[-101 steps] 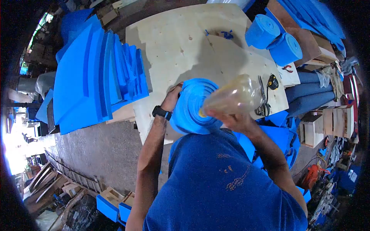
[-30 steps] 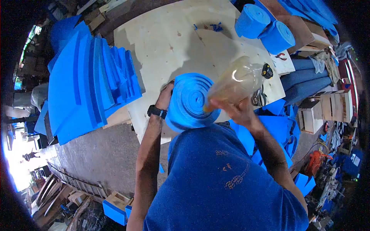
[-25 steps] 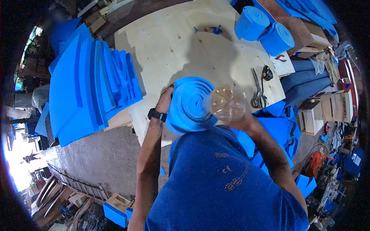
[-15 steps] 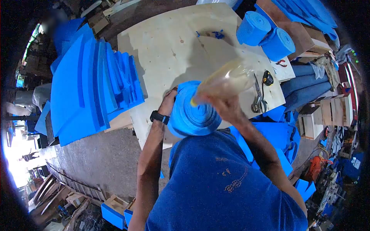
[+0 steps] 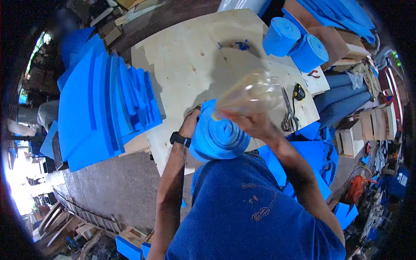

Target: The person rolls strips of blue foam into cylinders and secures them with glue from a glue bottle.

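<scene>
A blue foam roll [image 5: 223,136] stands at the near edge of the plywood sheet, against the front of my shirt, its spiral end facing up. My left hand [image 5: 190,123], with a dark watch on the wrist, grips the roll's left side; some fingertips are hidden. My right hand [image 5: 255,125] is closed around the neck of a clear plastic bottle [image 5: 255,93] with yellowish contents. The bottle is tilted, its yellow tip down by the upper rim of the roll. Motion blurs the bottle and the fingers.
The plywood sheet [image 5: 182,65] carries scissors [image 5: 289,113], a tape measure [image 5: 298,92] and blue scraps [image 5: 242,44]. Two finished-looking foam rolls [image 5: 282,37] stand at the back right, near red-handled pliers [image 5: 313,74]. Stacked blue foam sheets [image 5: 91,117] lean at left.
My right hand and the bottle have shifted slightly, the tip staying by the roll's upper rim. A foam edge now shows more at the roll's top left. The view has tilted a little.
</scene>
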The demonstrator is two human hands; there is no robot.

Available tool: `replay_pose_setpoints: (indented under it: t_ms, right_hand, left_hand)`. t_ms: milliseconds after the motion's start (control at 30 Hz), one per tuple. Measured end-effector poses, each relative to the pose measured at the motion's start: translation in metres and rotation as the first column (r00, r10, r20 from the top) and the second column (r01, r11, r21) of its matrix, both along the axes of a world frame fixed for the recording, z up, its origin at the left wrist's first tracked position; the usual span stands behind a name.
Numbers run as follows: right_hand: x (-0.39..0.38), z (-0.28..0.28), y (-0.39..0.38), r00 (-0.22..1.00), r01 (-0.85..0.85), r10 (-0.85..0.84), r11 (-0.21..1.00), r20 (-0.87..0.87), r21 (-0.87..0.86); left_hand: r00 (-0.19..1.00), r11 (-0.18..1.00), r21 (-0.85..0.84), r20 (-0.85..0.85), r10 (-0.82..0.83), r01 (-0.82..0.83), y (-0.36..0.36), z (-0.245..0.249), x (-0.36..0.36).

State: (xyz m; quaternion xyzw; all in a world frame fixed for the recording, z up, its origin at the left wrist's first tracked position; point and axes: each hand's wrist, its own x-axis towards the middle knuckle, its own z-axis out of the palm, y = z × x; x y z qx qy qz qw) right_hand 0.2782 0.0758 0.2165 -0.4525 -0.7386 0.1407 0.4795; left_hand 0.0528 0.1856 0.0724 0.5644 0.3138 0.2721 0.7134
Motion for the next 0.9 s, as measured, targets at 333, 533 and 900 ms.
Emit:
replay_pose_setpoints:
  t_ms: [333, 533, 900]
  right_hand:
    - [0.033, -0.009, 0.02, 0.957, -0.072, -0.058, 0.902, -0.285, -0.426]
    - [0.025, 0.012, -0.029, 0.904, -0.086, -0.116, 0.894, -0.412, -0.441]
    - [0.013, 0.011, -0.045, 0.882, -0.152, -0.12, 0.843, -0.455, -0.517]
  left_hand:
    - [0.999, 0.997, -0.074, 0.022, 0.024, -0.023, -0.004, 0.018, -0.012]
    - [0.998, 0.993, -0.114, 0.056, 0.005, 0.002, -0.001, 0.007, -0.01]
    - [1.0, 0.994, -0.101, -0.009, 0.028, -0.029, -0.005, 0.018, -0.008]
